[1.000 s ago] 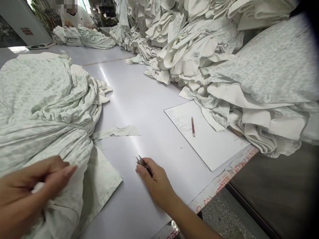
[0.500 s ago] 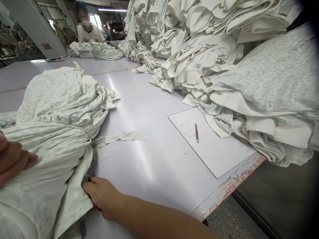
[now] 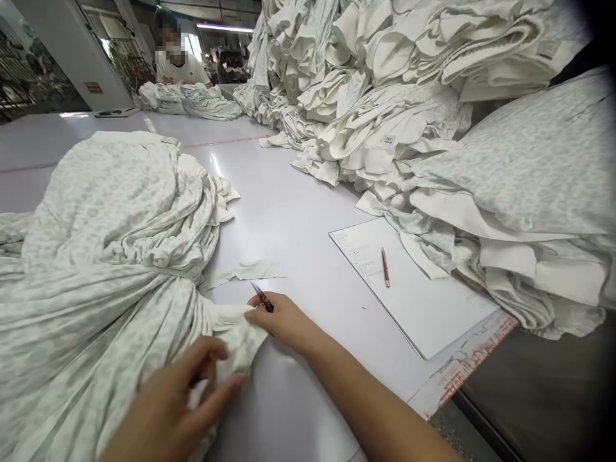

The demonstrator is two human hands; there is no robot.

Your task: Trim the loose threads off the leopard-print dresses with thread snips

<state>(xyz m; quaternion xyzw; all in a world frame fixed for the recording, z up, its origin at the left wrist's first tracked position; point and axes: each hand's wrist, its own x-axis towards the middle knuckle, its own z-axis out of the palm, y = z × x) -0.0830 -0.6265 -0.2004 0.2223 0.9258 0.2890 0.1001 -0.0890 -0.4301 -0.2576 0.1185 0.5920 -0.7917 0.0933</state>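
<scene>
My right hand rests on a white cloth edge and grips small dark thread snips, their tips pointing up and to the left. My left hand sits just below, its fingers apart and touching the same edge. That edge belongs to a large heap of pale green patterned cloth, gathered and creased on the white table. A loose strip of pale cloth lies just beyond the snips. Part of the edge is hidden behind my left hand.
Tall piles of white and patterned cloth rise along the far right of the table, beside a sheet of printed paper with a red pen on it. A person works at another cloth bundle at the far end.
My right hand has come up from the cloth's lower edge with the snips showing again. My left hand has moved in from the far left to that edge, and the cloth end now lies between my hands.
</scene>
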